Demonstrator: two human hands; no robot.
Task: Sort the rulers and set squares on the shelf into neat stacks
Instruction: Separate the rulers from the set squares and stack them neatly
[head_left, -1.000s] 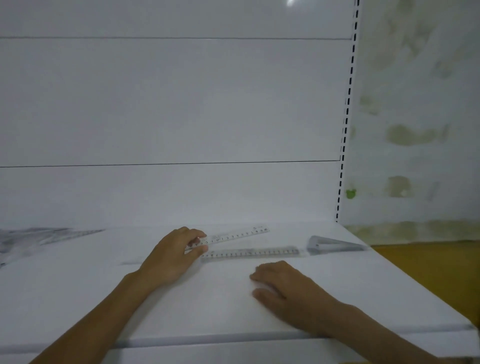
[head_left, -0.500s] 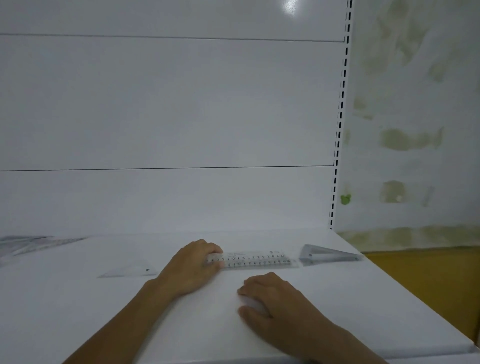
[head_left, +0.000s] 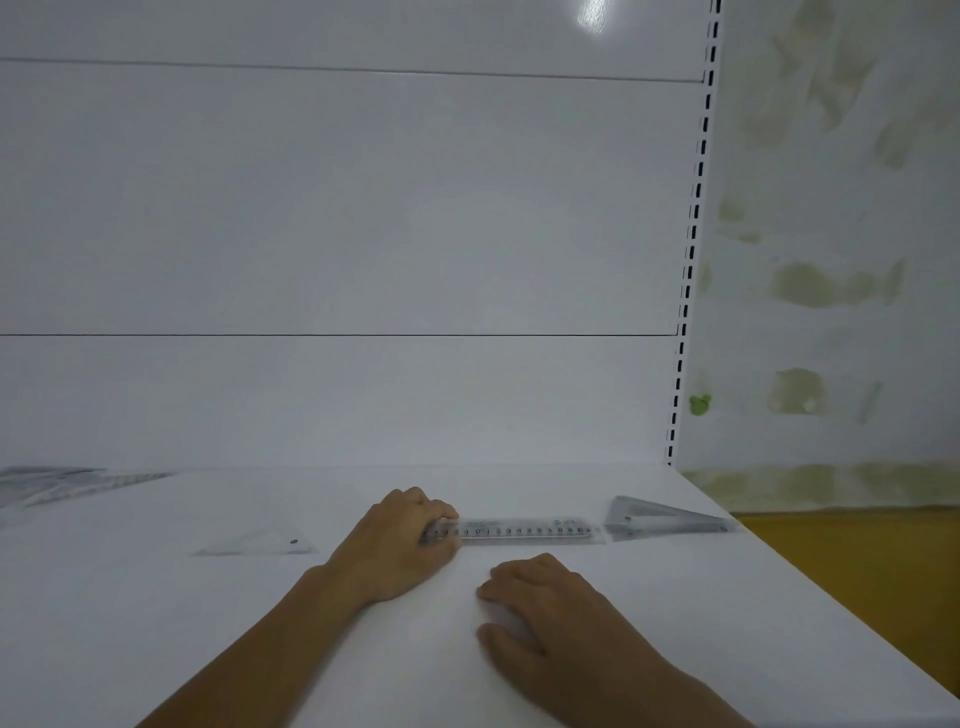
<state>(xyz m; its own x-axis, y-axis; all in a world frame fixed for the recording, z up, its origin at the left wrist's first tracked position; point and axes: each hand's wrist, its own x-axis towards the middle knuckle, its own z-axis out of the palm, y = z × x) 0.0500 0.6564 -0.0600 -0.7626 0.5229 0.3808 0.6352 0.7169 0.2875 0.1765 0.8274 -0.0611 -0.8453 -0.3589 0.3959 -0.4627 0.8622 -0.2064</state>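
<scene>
Clear plastic rulers (head_left: 524, 530) lie stacked on the white shelf (head_left: 156, 623), running left to right. My left hand (head_left: 400, 545) grips their left end with curled fingers. My right hand (head_left: 550, 608) rests on the shelf just in front of the rulers, fingers loosely bent, holding nothing. A stack of clear set squares (head_left: 660, 517) lies right of the rulers, near the shelf's right edge. One faint clear set square (head_left: 260, 543) lies flat to the left of my left hand.
More clear rulers and set squares (head_left: 62, 480) lie in a blurred heap at the far left back. The shelf's back panel rises behind, with a slotted upright (head_left: 691, 260) at its right. Right of the shelf edge is a drop to a yellow floor (head_left: 857, 571).
My left hand has brought the angled ruler down onto the other ruler, so the two now lie aligned as one stack. The view has shifted slightly. My right hand stays resting.
</scene>
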